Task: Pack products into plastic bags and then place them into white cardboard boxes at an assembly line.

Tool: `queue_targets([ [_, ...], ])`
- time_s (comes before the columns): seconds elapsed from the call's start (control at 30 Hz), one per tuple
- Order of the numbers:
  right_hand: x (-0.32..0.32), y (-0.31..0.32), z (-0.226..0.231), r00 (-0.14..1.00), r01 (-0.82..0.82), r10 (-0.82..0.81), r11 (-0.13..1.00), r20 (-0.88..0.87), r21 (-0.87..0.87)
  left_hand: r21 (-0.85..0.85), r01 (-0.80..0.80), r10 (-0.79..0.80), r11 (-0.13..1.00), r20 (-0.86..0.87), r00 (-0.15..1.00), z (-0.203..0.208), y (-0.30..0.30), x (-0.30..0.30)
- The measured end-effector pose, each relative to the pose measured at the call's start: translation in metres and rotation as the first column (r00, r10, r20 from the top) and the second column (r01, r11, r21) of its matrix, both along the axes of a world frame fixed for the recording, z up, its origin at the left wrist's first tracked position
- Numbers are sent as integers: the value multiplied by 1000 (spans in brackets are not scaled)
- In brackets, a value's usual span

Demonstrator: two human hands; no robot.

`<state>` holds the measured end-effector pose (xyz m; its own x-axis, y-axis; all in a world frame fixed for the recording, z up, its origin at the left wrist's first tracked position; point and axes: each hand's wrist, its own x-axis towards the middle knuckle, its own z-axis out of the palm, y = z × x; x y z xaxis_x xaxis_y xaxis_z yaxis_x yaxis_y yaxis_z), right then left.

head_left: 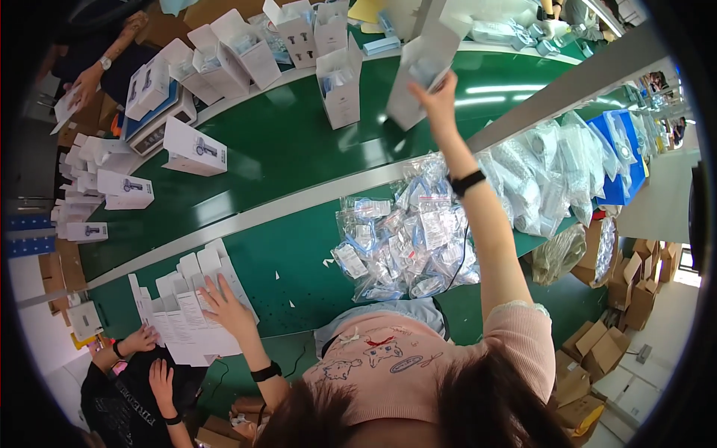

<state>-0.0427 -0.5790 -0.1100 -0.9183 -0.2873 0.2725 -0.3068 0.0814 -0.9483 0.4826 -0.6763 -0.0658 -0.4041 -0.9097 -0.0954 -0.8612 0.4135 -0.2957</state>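
Fingers point(227, 296) spread apart, a person's left hand point(234, 316) rests on flattened white cartons point(190, 336). Clear bags point(411, 250) lie heaped on the green bench point(299, 257), and beyond them the right hand point(439, 101) has its fingers clamped on a tilted, open white box point(405, 97).

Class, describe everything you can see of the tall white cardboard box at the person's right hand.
The tall, white, rectangular cardboard box is open, flap raised; something pale blue shows inside. It tilts over the glossy green tabletop, top toward the picture's upper right; whether its base touches is unclear. The person's bare right hand grips its right side.
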Motion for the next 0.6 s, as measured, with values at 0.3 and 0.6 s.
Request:
queue_targets([
  [0.3, -108, 2, -33, 976, 200, -194, 978, -95, 58, 156, 243, -148, 957, -459, 876, -19, 57, -100],
  [0.6, 93, 72, 48, 879, 143, 87, 890, -469, 432, 405, 218, 68, 888, -584, 809, -22, 67, -129],
])
